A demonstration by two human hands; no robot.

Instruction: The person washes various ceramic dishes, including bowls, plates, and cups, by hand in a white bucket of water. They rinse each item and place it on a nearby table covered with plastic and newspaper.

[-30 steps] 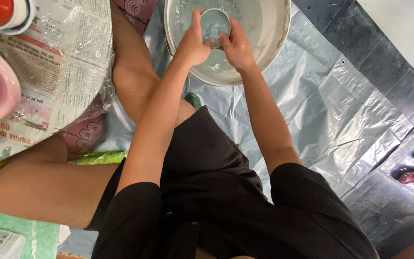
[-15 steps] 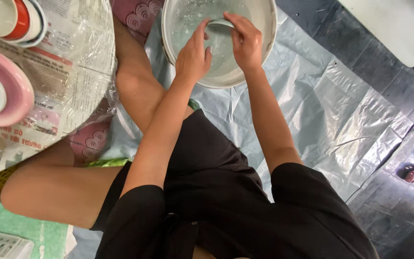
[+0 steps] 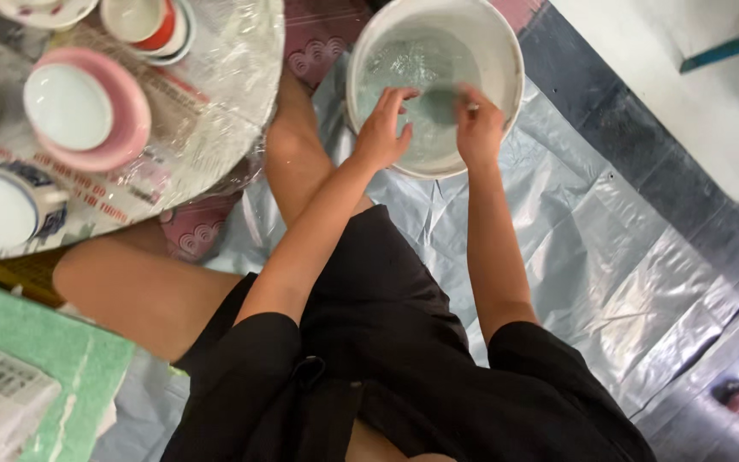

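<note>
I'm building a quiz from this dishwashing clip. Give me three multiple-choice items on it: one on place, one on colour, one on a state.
1. Where are both hands?
A. In the white basin
B. On the tray
C. On the knees

2. What colour is the plate under the white bowl on the tray?
A. Green
B. Pink
C. Black

3. What is in the basin?
A. Nothing
B. Rice
C. Water

Answers:
1 A: left hand and right hand reach into the white basin.
2 B: the pink plate rings the white bowl.
3 C: the water glints.
</note>
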